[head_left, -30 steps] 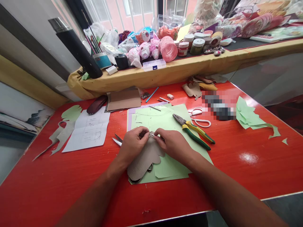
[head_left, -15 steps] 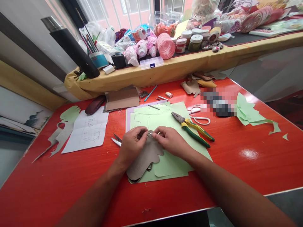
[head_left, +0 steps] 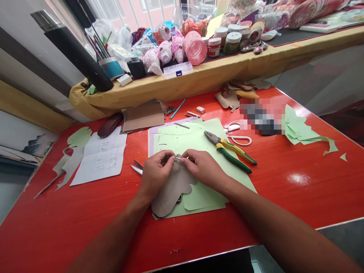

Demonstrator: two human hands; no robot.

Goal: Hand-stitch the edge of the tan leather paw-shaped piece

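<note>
My left hand (head_left: 156,169) and my right hand (head_left: 202,165) meet over the green paper sheets (head_left: 207,203), thumbs and forefingers pinched. Between their fingertips is a small silvery metal piece (head_left: 178,156), partly covered, its exact kind too small to tell. It sits at the upper end of a grey-brown leather-like piece (head_left: 172,189) with a scalloped right edge. A dark metal ring (head_left: 179,199) peeks out from under that piece. Scissor blades (head_left: 137,170) stick out left of my left hand. Pliers (head_left: 227,149) with green and yellow handles lie beyond my right hand.
White-handled scissors (head_left: 240,140), a blue pen (head_left: 178,109) and an eraser (head_left: 200,109) lie on the red table (head_left: 284,204). A drawn-on paper (head_left: 99,163) and a dark case (head_left: 110,125) are at left. Jars and a black flask (head_left: 76,57) line the ledge.
The view has shifted slightly, so the scene sits a little higher and further left. Both hands keep their pinch at the small metal piece, with its visible part slightly turned.
</note>
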